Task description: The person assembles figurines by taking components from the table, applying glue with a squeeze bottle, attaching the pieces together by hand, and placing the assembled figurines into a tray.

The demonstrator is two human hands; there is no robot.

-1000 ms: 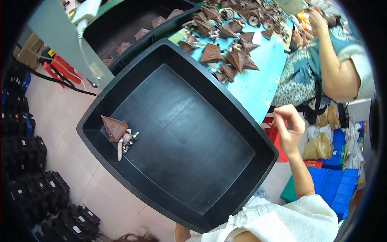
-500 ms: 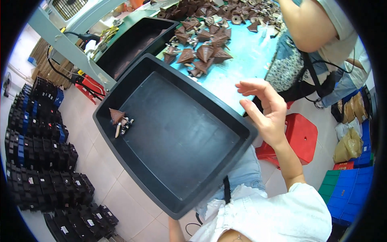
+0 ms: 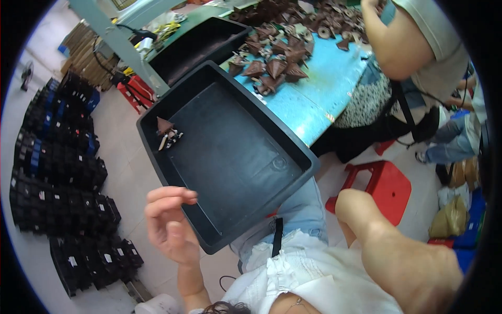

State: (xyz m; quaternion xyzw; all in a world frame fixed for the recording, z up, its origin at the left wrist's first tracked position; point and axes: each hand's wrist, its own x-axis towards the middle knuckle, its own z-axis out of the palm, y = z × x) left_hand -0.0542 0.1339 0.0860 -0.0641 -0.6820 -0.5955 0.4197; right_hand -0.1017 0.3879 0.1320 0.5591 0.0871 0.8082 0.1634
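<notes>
A black rectangular plastic tray [image 3: 269, 104] tilts over my lap against the corner of the blue-topped table [image 3: 308, 118]. Inside its far-left end lies a small brown pointed piece [image 3: 164, 125] with pale and dark bits attached. My left hand [image 3: 172, 225] hovers by the tray's near-left rim, fingers apart and slightly curled, holding nothing. At lower right, my right arm bends sharply back toward the camera; my right hand [image 3: 418, 269] looms large and blurred there, away from the tray, its fingers hidden. Many similar brown pointed pieces [image 3: 276, 68] are heaped on the table.
Another black tray [image 3: 209, 44] sits beyond mine, near a pale metal post [image 3: 120, 44]. Stacked black trays [image 3: 57, 193] line the left floor. A red stool [image 3: 389, 188] stands at right, and a co-worker's arm [image 3: 402, 47] reaches over the table's right side.
My right hand has left the tray's right corner and come up toward the camera. My left hand has appeared beside the near-left rim. The view has shifted, and the tray's near end sits higher.
</notes>
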